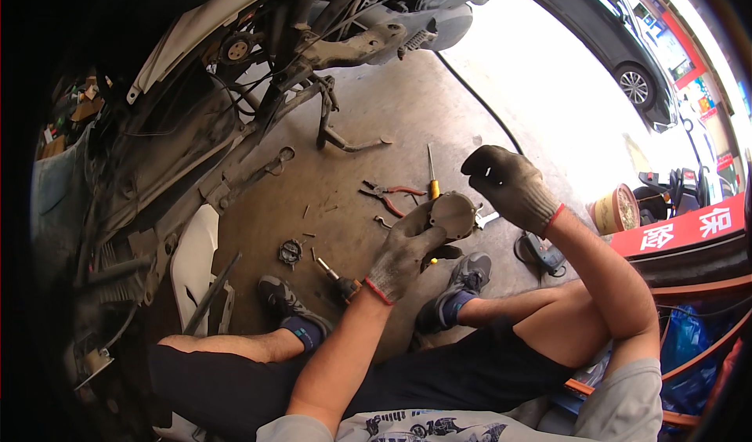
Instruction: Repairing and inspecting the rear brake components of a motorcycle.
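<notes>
My left hand (pixel 399 255), in a grey work glove with a dark palm, grips a round, shallow metal cover (pixel 453 215) between my knees. Raised to the right of it, my gloved right hand (pixel 511 185) has its fingers curled together. Whatever may be in those fingers is hidden. On the floor just beyond the cover lie red-handled pliers (pixel 389 194) and a yellow-handled screwdriver (pixel 434 185). A shiny wrench end (pixel 486 220) shows beside the cover. Left of my left hand are a round metal part (pixel 291 251), several small bolts (pixel 309 235) and a power tool with a socket (pixel 338 280).
A partly stripped motor scooter (pixel 337 50) fills the left and top, its stand (pixel 345 140) reaching the floor. A dark power tool (pixel 540 255) lies by my right knee. At right are a round tub (pixel 616 209) and a red banner (pixel 681 226); a dark hose (pixel 479 101) crosses the concrete.
</notes>
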The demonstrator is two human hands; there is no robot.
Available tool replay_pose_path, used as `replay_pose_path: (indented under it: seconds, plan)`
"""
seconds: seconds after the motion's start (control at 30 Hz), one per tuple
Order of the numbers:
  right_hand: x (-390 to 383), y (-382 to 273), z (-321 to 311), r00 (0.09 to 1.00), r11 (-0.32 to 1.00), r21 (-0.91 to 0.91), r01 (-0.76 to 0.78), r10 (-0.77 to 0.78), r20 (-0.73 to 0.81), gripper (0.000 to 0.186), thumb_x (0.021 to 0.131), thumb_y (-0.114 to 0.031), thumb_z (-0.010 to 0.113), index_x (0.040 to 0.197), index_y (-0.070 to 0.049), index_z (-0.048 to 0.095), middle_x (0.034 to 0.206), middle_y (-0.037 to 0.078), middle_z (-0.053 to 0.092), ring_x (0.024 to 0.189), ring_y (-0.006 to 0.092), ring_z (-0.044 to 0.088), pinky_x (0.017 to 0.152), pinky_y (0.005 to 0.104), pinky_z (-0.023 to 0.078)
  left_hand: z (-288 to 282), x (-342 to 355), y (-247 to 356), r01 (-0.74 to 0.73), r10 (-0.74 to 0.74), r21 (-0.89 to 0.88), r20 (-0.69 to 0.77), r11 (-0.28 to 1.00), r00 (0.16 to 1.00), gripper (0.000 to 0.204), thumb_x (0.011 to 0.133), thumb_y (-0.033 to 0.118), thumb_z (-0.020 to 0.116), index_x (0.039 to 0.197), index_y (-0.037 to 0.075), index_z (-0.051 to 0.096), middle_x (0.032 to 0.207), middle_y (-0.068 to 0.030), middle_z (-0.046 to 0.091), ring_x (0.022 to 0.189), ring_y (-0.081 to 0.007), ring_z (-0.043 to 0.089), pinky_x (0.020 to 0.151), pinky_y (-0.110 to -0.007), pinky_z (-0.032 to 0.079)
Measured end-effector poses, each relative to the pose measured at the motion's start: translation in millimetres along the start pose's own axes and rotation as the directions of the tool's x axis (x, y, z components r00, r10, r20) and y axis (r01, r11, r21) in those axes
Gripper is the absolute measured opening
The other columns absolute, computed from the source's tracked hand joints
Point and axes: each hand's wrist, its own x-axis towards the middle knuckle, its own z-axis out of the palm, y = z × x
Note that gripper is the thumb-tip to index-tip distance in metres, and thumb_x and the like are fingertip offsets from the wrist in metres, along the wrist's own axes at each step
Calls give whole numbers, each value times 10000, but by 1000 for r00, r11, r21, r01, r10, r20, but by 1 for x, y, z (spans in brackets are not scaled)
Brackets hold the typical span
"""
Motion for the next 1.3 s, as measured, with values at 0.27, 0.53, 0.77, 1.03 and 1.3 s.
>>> replay_pose_path:
  seconds: [0.27, 0.53, 0.77, 1.03, 1.3]
  plan:
    - [-6, 28, -5, 910, 887, 346, -307, 167, 379, 343, 972, -273, 578, 1109, 24, 679, 894, 89, 697, 729, 145, 648, 685, 307, 547, -1, 3, -3, -43, 42, -28, -30, 999, 999, 445, 978, 119, 597, 1388, -36, 524, 1191, -138, 668, 944, -186, 702, 782, -323, 607]
    - [-6, 18, 3, 889, 862, 373, -342, 168, 426, 286, 971, -223, 614, 1067, 41, 671, 864, 74, 670, 732, 128, 616, 671, 293, 520, 3, 1, 1, -64, 66, 44, -56, 997, 996, 419, 990, 116, 580, 1378, -35, 536, 1223, -138, 663, 1040, -190, 691, 850, -326, 598]
    - [-3, 28, 12, 885, 890, 301, -344, 200, 420, 343, 883, -305, 622, 1049, -15, 698, 843, 43, 688, 674, 123, 623, 555, 294, 510, 0, 2, -4, -52, 53, 19, -33, 998, 998, 423, 994, 107, 553, 1393, -33, 531, 1248, -133, 660, 1110, -190, 671, 886, -324, 586]
    - [-2, 31, 17, 868, 882, 292, -369, 215, 447, 341, 883, -293, 626, 1051, -5, 696, 838, 43, 684, 673, 119, 611, 562, 294, 498, -13, 5, 3, -35, 39, 50, -93, 998, 995, 352, 1010, 184, 548, 1291, -17, 615, 1099, -92, 699, 872, -126, 667, 742, -267, 565]
    - [-3, 14, 16, 871, 922, 204, -328, 211, 443, 373, 884, -302, 632, 1069, 16, 691, 869, 78, 701, 711, 157, 639, 652, 319, 539, -11, 12, -13, 18, 61, 263, -288, 965, 956, 288, 1000, 248, 649, 1131, -4, 697, 917, -50, 729, 678, -68, 655, 561, -234, 550]
